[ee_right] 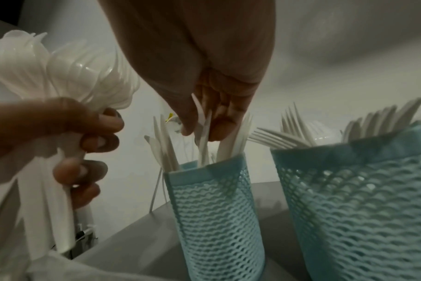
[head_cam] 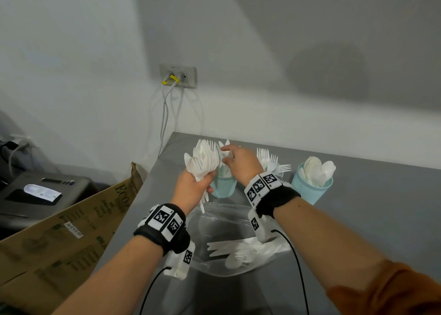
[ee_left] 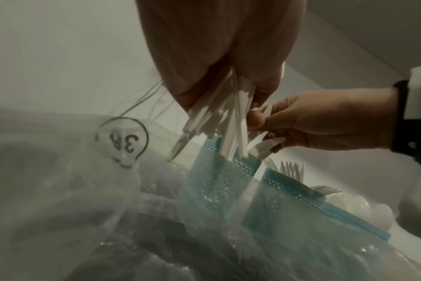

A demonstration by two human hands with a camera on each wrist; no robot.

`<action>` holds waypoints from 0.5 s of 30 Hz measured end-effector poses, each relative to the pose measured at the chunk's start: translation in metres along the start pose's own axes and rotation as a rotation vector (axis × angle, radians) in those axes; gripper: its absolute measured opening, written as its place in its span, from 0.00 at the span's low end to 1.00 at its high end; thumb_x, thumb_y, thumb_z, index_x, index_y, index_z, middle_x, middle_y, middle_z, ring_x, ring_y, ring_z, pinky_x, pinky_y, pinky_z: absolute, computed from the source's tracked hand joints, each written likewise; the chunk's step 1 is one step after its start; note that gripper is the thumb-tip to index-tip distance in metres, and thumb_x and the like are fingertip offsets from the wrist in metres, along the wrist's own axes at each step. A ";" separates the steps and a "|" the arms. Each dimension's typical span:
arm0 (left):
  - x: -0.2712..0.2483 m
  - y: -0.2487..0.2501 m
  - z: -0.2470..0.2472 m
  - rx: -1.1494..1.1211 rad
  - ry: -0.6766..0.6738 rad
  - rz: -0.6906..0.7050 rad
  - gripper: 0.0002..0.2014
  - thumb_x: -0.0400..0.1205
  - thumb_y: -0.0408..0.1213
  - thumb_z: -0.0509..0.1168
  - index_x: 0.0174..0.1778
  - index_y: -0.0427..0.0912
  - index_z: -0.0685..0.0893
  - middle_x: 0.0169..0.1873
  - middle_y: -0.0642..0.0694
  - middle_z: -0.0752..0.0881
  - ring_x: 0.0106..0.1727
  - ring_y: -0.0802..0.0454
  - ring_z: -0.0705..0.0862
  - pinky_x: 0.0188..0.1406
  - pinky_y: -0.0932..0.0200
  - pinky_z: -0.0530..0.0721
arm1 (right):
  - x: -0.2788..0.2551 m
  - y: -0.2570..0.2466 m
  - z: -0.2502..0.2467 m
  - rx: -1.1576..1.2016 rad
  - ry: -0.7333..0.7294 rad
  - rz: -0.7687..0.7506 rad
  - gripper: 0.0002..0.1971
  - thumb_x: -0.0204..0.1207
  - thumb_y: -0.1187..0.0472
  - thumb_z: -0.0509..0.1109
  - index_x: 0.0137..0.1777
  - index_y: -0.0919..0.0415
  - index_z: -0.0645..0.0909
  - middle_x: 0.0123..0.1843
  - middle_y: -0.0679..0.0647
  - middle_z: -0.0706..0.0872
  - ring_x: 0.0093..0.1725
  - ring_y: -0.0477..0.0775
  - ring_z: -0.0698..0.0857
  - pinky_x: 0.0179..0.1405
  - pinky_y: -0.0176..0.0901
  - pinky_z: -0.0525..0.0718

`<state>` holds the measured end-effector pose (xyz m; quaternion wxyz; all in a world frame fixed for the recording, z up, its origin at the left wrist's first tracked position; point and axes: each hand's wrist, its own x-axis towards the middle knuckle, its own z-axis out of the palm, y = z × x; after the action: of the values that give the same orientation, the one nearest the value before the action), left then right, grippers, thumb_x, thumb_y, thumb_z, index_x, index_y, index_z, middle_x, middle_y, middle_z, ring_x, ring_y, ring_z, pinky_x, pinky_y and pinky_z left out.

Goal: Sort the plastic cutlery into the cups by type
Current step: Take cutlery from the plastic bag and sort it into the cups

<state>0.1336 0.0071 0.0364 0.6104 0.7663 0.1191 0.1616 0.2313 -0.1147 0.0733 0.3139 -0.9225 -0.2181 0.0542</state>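
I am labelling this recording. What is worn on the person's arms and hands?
Both hands, left hand and right hand, are bare. Each wrist has a black band with white square-code tags, a white box and a black cable. An orange sleeve covers the right upper forearm.

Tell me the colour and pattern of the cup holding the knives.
Light blue, with a woven mesh of small holes below a plain rim; the knife cup shows best in the right wrist view.

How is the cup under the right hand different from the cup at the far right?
The left cup holds flat, pointed knives; the far-right cup holds round-bowled spoons. The left cup is partly hidden behind both hands, with the right hand pinching a knife at its top; the far-right cup stands in the open, untouched. The left hand grips a mixed bundle beside the left cup. Both cups are light blue mesh, standing upright.
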 end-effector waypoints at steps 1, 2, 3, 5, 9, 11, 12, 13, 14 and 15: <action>0.000 0.000 0.000 0.003 -0.007 -0.004 0.07 0.82 0.36 0.66 0.55 0.42 0.82 0.29 0.49 0.84 0.30 0.51 0.86 0.32 0.65 0.84 | -0.002 -0.002 0.000 -0.008 0.005 -0.007 0.16 0.83 0.56 0.61 0.69 0.52 0.77 0.45 0.50 0.87 0.48 0.55 0.85 0.49 0.43 0.81; 0.000 0.000 -0.001 0.004 -0.011 -0.008 0.08 0.82 0.36 0.66 0.56 0.42 0.82 0.30 0.49 0.84 0.30 0.50 0.86 0.35 0.60 0.85 | -0.003 -0.003 0.000 -0.009 0.025 -0.022 0.17 0.83 0.52 0.60 0.70 0.51 0.77 0.54 0.54 0.87 0.55 0.56 0.85 0.54 0.45 0.81; 0.000 -0.001 -0.001 0.004 -0.013 -0.008 0.09 0.81 0.36 0.66 0.57 0.42 0.82 0.30 0.49 0.84 0.30 0.49 0.86 0.37 0.56 0.86 | -0.004 -0.005 0.000 -0.008 0.058 -0.046 0.19 0.83 0.48 0.58 0.70 0.52 0.76 0.60 0.55 0.85 0.60 0.56 0.83 0.58 0.47 0.80; 0.001 -0.002 -0.002 0.018 -0.004 -0.002 0.10 0.81 0.36 0.66 0.57 0.42 0.82 0.32 0.50 0.84 0.30 0.48 0.87 0.38 0.52 0.86 | -0.007 -0.009 -0.002 0.023 0.168 -0.100 0.21 0.83 0.44 0.56 0.68 0.53 0.77 0.63 0.54 0.81 0.65 0.54 0.76 0.63 0.47 0.74; 0.002 -0.002 -0.001 0.042 0.026 -0.006 0.08 0.81 0.35 0.65 0.56 0.43 0.81 0.36 0.48 0.85 0.27 0.54 0.86 0.33 0.62 0.85 | -0.020 -0.023 -0.012 0.207 0.320 -0.283 0.11 0.82 0.53 0.62 0.57 0.52 0.84 0.54 0.48 0.80 0.59 0.49 0.72 0.61 0.41 0.72; 0.003 -0.002 0.000 0.059 0.025 -0.003 0.08 0.81 0.32 0.65 0.55 0.43 0.80 0.35 0.48 0.84 0.23 0.58 0.84 0.29 0.66 0.82 | -0.030 -0.030 -0.014 0.255 0.253 -0.340 0.09 0.80 0.53 0.65 0.53 0.51 0.86 0.49 0.45 0.79 0.56 0.47 0.73 0.56 0.38 0.73; 0.003 -0.002 0.002 0.058 0.023 0.000 0.09 0.80 0.30 0.64 0.55 0.43 0.79 0.35 0.47 0.84 0.22 0.59 0.83 0.27 0.66 0.81 | -0.035 -0.032 -0.013 0.261 0.214 -0.347 0.09 0.78 0.50 0.67 0.51 0.50 0.86 0.47 0.45 0.78 0.54 0.46 0.73 0.54 0.37 0.73; 0.002 -0.002 0.003 0.051 0.027 0.004 0.10 0.80 0.29 0.64 0.57 0.43 0.79 0.36 0.45 0.84 0.22 0.60 0.83 0.25 0.67 0.81 | -0.039 -0.033 -0.013 0.261 0.189 -0.343 0.09 0.76 0.47 0.69 0.49 0.48 0.87 0.46 0.45 0.77 0.54 0.46 0.74 0.54 0.37 0.74; 0.002 -0.002 0.004 0.043 0.033 0.011 0.12 0.80 0.29 0.65 0.59 0.43 0.78 0.37 0.43 0.85 0.23 0.59 0.82 0.24 0.67 0.81 | -0.041 -0.034 -0.012 0.264 0.178 -0.334 0.09 0.75 0.45 0.70 0.48 0.47 0.87 0.46 0.46 0.76 0.54 0.46 0.74 0.55 0.37 0.74; 0.002 -0.001 0.005 0.039 0.041 0.019 0.13 0.80 0.29 0.65 0.60 0.43 0.78 0.39 0.42 0.85 0.24 0.58 0.83 0.24 0.68 0.80 | -0.042 -0.034 -0.012 0.275 0.175 -0.322 0.09 0.74 0.45 0.71 0.47 0.46 0.87 0.45 0.46 0.75 0.54 0.47 0.74 0.55 0.38 0.75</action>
<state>0.1371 0.0037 0.0343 0.5912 0.7756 0.1274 0.1807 0.1840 -0.1154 0.1015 0.4592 -0.8254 -0.3249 -0.0476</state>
